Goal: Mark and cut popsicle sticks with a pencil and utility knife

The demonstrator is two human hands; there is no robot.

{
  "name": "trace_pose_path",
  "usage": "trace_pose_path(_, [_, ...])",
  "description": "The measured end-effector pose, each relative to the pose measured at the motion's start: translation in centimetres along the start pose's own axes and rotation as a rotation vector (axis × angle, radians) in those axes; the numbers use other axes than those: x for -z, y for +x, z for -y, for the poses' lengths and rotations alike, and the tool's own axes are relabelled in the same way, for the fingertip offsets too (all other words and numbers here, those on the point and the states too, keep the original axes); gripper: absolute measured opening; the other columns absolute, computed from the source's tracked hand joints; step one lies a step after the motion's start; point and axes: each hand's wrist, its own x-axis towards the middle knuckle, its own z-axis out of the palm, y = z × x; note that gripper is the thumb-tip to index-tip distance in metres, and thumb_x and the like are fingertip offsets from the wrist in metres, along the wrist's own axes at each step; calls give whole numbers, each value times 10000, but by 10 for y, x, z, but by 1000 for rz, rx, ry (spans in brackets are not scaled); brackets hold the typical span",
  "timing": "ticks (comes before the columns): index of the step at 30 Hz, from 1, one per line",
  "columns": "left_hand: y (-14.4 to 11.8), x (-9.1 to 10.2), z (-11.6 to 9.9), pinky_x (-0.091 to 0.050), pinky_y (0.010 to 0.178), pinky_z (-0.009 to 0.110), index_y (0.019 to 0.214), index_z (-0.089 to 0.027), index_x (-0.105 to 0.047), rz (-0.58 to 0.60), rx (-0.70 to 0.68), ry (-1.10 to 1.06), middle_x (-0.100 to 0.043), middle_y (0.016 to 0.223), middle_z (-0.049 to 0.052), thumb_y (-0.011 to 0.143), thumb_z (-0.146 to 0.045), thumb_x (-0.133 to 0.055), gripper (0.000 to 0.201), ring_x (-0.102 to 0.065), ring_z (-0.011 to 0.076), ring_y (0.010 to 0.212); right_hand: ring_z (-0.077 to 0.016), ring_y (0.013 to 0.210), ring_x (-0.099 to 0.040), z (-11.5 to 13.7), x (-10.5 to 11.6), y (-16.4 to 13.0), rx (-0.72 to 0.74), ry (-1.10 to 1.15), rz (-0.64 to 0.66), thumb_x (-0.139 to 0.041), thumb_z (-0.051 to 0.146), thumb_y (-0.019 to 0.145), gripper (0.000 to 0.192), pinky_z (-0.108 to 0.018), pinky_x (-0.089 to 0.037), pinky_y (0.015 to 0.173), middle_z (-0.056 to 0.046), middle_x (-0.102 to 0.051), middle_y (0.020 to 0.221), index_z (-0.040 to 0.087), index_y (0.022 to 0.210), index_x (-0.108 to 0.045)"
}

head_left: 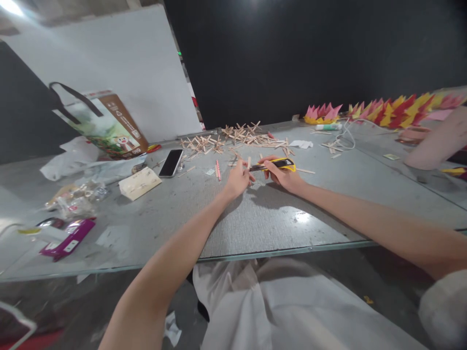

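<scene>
Wrapped round a yellow and black utility knife (285,164), my right hand (280,176) points its blade leftward. My left hand (240,179) is closed on a wooden craft stick (249,162), whose end sticks up above the fingers. The knife's tip meets the left fingers near the stick; whether it touches the wood is hard to tell. Just beyond the hands, more wooden sticks (270,141) lie in a loose pile, some joined into star-like shapes (206,144). A pink marked strip (218,170) rests left of my left hand.
Left of the hands are a smartphone (171,163), a cream paper pad (140,183), a printed bag (109,124) and a purple packet (68,239). Pink, red and yellow folded paper (397,111), a glue tube (328,127) and a white cable (348,136) are at right. The glass table edge (292,250) runs in front.
</scene>
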Motion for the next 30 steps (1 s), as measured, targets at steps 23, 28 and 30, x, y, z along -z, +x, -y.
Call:
trace_pose_path(23, [3,-2,7,-493,664,288,1140,-237,-480,-2,-31,34,-728,735,0,1046,-106,-422,172,-660,161,613,-76,390,-417,0,-2,0,8,-47,-12,-639,689,980,496,-239,-281,384,18,-679,655,209,1056,-735])
trace_pose_path(28, [3,-2,11,-495,668,283,1140,-237,-492,6,-45,41,-729,730,0,1019,-95,-442,193,-670,164,645,-77,391,-422,2,-4,-1,10,-74,-20,-640,686,981,489,-237,-294,394,16,-675,640,211,1046,-736])
trace_pose_path(30, [3,-2,10,-498,666,282,1144,-237,-500,3,-35,35,-729,732,-2,1019,-99,-449,194,-667,162,645,-79,391,-420,2,-4,-1,10,-73,-22,-638,690,981,492,-239,-295,394,15,-675,639,211,1045,-737])
